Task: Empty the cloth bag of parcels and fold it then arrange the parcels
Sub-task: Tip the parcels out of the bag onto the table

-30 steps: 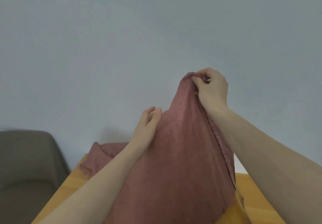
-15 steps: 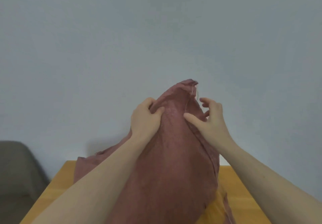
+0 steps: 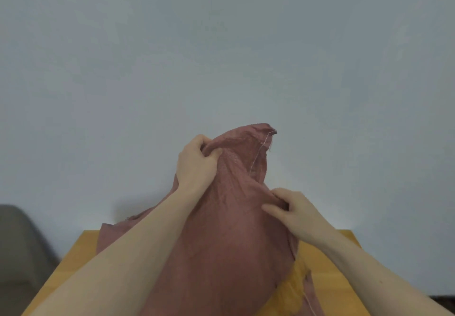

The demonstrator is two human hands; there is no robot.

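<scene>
Nearest the camera, the dusty-red woven cloth bag (image 3: 221, 254) fills the lower centre, bulging and stood up on the yellow-orange wooden table (image 3: 71, 261), with both bare forearms running up either side of it. A yellow crumpled parcel (image 3: 294, 288) shows at the bag's lower right edge, half out from under the fabric; I can't tell how many more are inside or how far the opening has been pulled back. The right hand (image 3: 299, 213) is now low on the bag's right flank, fingers curled and pinching a fold of cloth. A second ago it was up at the very tip holding the peak, half a second ago it was spread loosely just under the tip. The left hand (image 3: 194, 162) has gone from flat fingers resting on the side to a full fist of fabric near the top. The bag's tip now stands free above both hands, a loose pale thread trailing off its seam. Read: the grip has shifted from lifting to gathering and stripping the cloth back, so emptying is under way, not done; folding and arranging not started. Beyond the table, a grey chair (image 3: 17, 249) far left, then a plain blue-grey wall (image 3: 221, 57).
</scene>
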